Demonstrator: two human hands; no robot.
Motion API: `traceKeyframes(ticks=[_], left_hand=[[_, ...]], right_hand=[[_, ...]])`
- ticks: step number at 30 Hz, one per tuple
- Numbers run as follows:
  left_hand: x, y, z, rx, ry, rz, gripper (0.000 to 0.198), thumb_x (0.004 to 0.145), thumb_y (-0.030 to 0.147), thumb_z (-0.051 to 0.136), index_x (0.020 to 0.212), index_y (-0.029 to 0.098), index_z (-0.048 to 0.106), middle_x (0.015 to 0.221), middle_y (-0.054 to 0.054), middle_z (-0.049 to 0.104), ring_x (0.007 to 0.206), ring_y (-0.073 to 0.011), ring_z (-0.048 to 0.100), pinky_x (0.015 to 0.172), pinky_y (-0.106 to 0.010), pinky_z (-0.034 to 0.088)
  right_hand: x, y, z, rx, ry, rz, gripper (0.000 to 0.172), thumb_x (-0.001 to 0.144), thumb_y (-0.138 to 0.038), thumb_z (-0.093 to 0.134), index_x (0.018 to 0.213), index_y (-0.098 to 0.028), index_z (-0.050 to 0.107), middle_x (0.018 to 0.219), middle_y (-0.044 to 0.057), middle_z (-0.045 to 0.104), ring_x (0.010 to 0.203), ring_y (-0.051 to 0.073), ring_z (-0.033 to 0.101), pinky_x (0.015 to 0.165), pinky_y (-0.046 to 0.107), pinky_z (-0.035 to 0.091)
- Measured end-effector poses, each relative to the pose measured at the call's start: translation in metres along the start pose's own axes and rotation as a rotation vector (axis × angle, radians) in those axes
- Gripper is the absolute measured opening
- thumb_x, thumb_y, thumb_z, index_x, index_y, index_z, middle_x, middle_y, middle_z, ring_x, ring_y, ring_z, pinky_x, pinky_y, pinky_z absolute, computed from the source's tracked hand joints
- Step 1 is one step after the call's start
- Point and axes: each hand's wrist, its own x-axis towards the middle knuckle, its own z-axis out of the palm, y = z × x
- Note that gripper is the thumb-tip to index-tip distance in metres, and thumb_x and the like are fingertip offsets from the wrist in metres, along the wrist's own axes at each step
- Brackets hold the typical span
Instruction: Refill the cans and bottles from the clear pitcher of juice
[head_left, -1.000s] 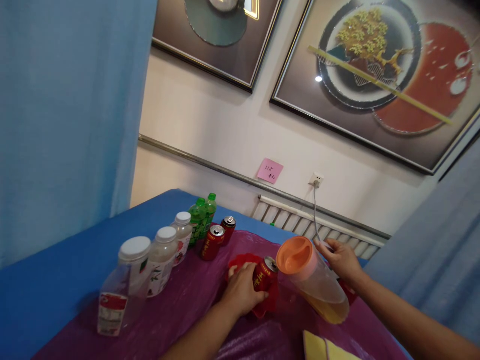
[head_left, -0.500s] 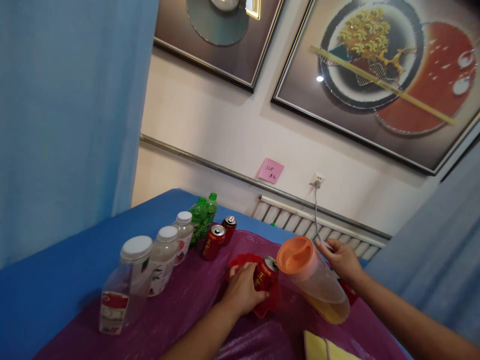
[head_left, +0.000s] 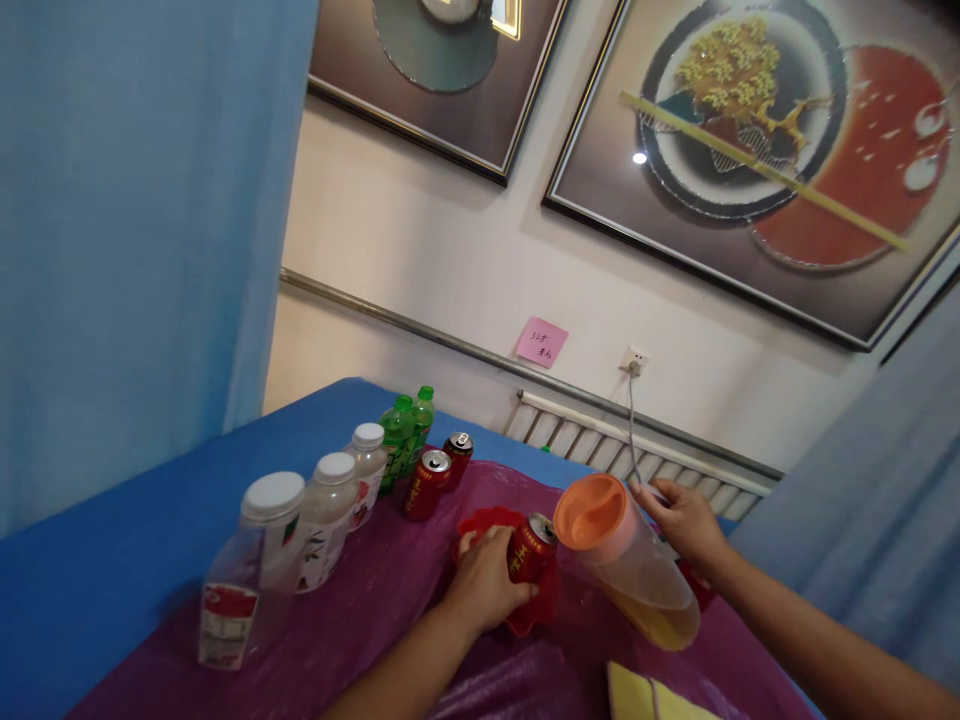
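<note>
My left hand point(head_left: 487, 580) is wrapped round a red drink can point(head_left: 531, 549) with an upright stance, over a red scalloped dish point(head_left: 541, 605). Just right of it, my right hand point(head_left: 686, 520) grips the handle of a clear pitcher point(head_left: 637, 580) with an orange lid point(head_left: 594, 508). The pitcher tilts toward the can, and yellowish liquid lies low in it. Whether any liquid flows out cannot be seen. Part of another red object point(head_left: 697, 585) shows behind the pitcher, mostly hidden.
Left of the dish stand two more cans point(head_left: 427, 486), green bottles point(head_left: 397, 438) and several white-capped bottles point(head_left: 326, 520). A folded yellow cloth point(head_left: 652, 692) lies at the front on the purple plastic sheet point(head_left: 375, 620). Behind the blue table are a radiator point(head_left: 562, 430) and a plugged cord point(head_left: 632, 425).
</note>
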Motion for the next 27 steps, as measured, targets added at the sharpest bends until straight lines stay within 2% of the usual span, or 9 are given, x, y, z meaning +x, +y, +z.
traceKeyframes(ticks=[27], left_hand=[[0.0005,-0.0002,0.001,-0.011,-0.004,0.001,0.061,0.063,0.038,0.081,0.119,0.023,0.063,0.128,-0.009,0.068,0.126,-0.0299,0.058,0.118,-0.048,0.023]], right_hand=[[-0.0006,-0.003,-0.0007,0.026,-0.002,-0.001,0.05,0.081,-0.062,0.059,0.055,-0.025,0.038,0.053,-0.006,0.03,0.05,0.011,0.031,0.046,0.025,0.026]])
